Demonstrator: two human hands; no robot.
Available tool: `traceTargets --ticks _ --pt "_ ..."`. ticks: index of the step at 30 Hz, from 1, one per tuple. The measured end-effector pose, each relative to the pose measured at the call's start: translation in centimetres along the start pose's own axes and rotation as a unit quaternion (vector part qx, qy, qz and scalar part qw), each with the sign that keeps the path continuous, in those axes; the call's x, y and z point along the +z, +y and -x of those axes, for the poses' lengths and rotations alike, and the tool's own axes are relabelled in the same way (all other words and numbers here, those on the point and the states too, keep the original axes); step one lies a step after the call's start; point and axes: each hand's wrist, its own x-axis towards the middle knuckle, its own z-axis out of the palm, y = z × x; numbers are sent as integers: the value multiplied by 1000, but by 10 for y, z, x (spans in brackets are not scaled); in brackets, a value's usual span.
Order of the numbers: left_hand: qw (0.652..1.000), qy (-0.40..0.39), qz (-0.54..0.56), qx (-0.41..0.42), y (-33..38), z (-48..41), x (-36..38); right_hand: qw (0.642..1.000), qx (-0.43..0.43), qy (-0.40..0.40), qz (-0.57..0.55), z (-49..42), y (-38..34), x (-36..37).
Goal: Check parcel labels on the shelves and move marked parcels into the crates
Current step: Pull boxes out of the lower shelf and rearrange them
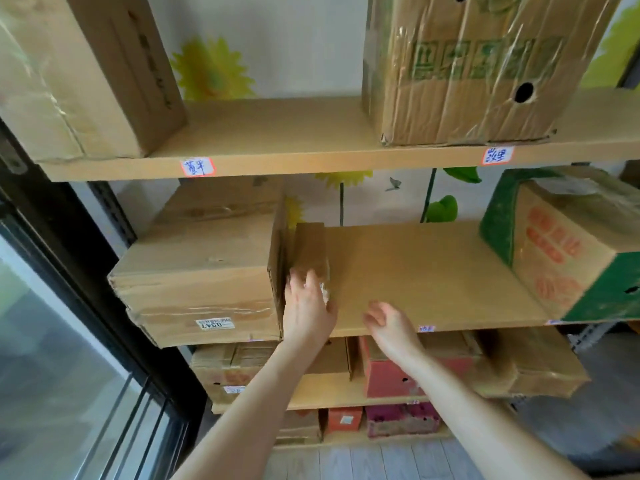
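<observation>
A narrow brown parcel point(310, 247) stands on the middle shelf point(433, 271), pressed against the right side of a large cardboard box point(204, 271) that bears a white label reading 0947 point(214, 324). My left hand point(306, 306) rests on the near end of the narrow parcel, fingers over its top and thumb at its right side. My right hand point(389, 327) hovers at the shelf's front edge just right of it, fingers loosely curled and holding nothing.
A green and brown box point(568, 247) stands at the right of the middle shelf. Two big boxes point(460, 67) sit on the top shelf, with handwritten tags point(197, 167) on its edge. Red and brown parcels point(391, 368) fill the lower shelves. A glass door point(52, 358) is on the left.
</observation>
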Motion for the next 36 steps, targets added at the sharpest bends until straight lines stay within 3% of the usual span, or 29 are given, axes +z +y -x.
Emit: traceTargets --ticks 5,10,13,17,19,21,28,36 --pt "997 -32 -61 -46 7 -44 10 999 24 -15 -20 -33 -4 9" --pt "994 -33 -28 -99 6 -69 13 998 37 -20 -36 -69 0 7" --pt "984 13 129 -120 4 -71 8 994 57 -8 -89 -88 1 -1" --pt "905 17 392 -166 0 -63 5 955 120 -56 -265 -104 0 -12" --pt "865 3 465 -189 -4 -57 8 932 109 -89 -335 -104 -2 -16" --pt "848 -10 491 -200 -7 -51 9 927 82 -88 -355 -100 -3 -18" --pt "848 -29 508 -147 11 -3 17 923 72 -7 -378 -31 21 -40" --pt "833 -224 491 -120 89 115 97 871 176 193 -416 122 131 -106"
